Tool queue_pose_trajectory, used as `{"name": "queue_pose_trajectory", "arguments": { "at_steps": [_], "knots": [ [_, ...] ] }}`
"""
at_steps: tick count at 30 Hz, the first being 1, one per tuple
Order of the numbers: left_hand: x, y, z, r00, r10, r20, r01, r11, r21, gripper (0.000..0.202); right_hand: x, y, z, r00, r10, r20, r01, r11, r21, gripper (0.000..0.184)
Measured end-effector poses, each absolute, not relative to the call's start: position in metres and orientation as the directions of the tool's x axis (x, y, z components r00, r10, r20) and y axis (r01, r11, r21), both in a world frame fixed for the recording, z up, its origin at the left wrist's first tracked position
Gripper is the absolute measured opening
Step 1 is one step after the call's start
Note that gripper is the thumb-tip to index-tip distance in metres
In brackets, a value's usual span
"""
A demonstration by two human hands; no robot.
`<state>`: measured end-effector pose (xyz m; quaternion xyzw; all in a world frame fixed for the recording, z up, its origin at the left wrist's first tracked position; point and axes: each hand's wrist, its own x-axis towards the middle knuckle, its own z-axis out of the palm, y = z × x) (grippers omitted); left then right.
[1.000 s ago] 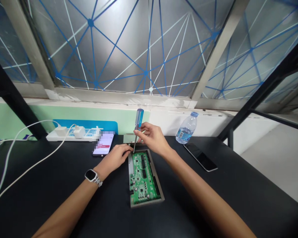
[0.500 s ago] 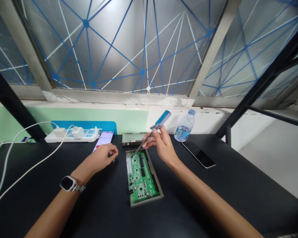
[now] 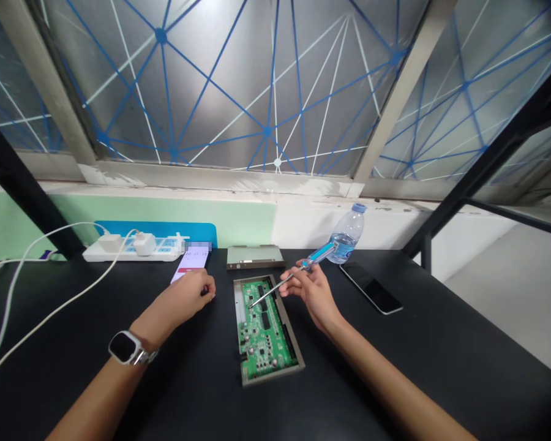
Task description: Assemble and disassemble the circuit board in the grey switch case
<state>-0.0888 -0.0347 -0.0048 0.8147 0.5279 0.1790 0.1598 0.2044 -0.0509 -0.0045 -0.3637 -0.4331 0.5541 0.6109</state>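
Board (image 3: 266,337) is seated inside a shallow metal case (image 3: 239,309), laid flat mid-desk and slightly skewed. The long sides are run away from the person; the near edge is angled, its right corner farther off than the left. Screwdriver (image 3: 320,254) is held slanted by the right hand (image 3: 314,291), shaft pinched between thumb and fingertips near the handle, other fingers half spread. Tip is pointed at the board's far left part; whether contact is made cannot be told.

Left hand (image 3: 183,300) is curled loosely left of the case, a strip of desk (image 3: 202,398) left between; fingertips are hidden, so whether anything small is held cannot be told. A watch (image 3: 125,347) is worn on that wrist.

Just beyond the case's far edge, a metal panel (image 3: 254,257) is set, apart by a narrow gap. Lit phone (image 3: 190,260) is partly covered by the left hand in this view; power strip (image 3: 133,248) is placed behind it, near the wall. Right of the screwdriver, a bottle (image 3: 354,228) is stood upright, partly overlapped by the handle. Dark phone (image 3: 371,288) is laid just in front; desk surface is seen between it and the slanting right edge.
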Motion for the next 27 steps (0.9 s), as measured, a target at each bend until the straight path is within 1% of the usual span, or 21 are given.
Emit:
{"name": "queue_pose_trajectory", "arguments": {
  "at_steps": [3, 5, 7, 9, 12, 17, 20, 22, 27],
  "knots": [
    [-0.087, -0.034, -0.007, 0.401, 0.904, 0.151, 0.792, -0.425, 0.439, 0.011, 0.203, -0.053, -0.002, 0.045, 0.992, 0.114, -0.396, 0.123, -0.91, 0.044],
    [-0.082, -0.036, -0.006, 0.402, 0.898, 0.18, 0.772, -0.438, 0.459, 0.01, 0.204, -0.054, -0.001, 0.071, 0.993, 0.095, -0.422, 0.116, -0.899, 0.045],
    [-0.071, -0.04, -0.003, 0.39, 0.9, 0.194, 0.728, -0.43, 0.534, 0.011, 0.203, -0.054, 0.0, 0.095, 0.992, 0.08, -0.444, 0.115, -0.888, 0.044],
    [-0.058, -0.046, 0.0, 0.376, 0.91, 0.173, 0.647, -0.392, 0.654, 0.015, 0.202, -0.054, 0.0, 0.118, 0.99, 0.082, -0.467, 0.128, -0.875, 0.043],
    [-0.038, -0.055, -0.002, 0.373, 0.917, 0.14, 0.511, -0.329, 0.794, 0.019, 0.2, -0.055, 0.0, 0.16, 0.982, 0.099, -0.508, 0.168, -0.845, 0.04],
    [-0.016, -0.057, -0.021, 0.321, 0.944, 0.08, 0.246, -0.164, 0.955, 0.026, 0.199, -0.056, 0.001, 0.214, 0.966, 0.144, -0.517, 0.237, -0.822, 0.038],
    [-0.008, -0.055, -0.028, 0.277, 0.959, 0.054, 0.061, -0.073, 0.995, 0.027, 0.198, -0.057, 0.001, 0.226, 0.96, 0.164, -0.508, 0.26, -0.821, 0.037],
    [-0.004, -0.054, -0.03, 0.26, 0.965, 0.027, -0.021, -0.022, 1.0, 0.03, 0.198, -0.058, 0.0, 0.23, 0.958, 0.171, -0.508, 0.268, -0.819, 0.036],
    [0.001, -0.056, -0.03, 0.254, 0.967, -0.02, -0.099, 0.047, 0.994, 0.035, 0.197, -0.058, -0.002, 0.236, 0.956, 0.177, -0.507, 0.276, -0.817, 0.035]
  ]
}}
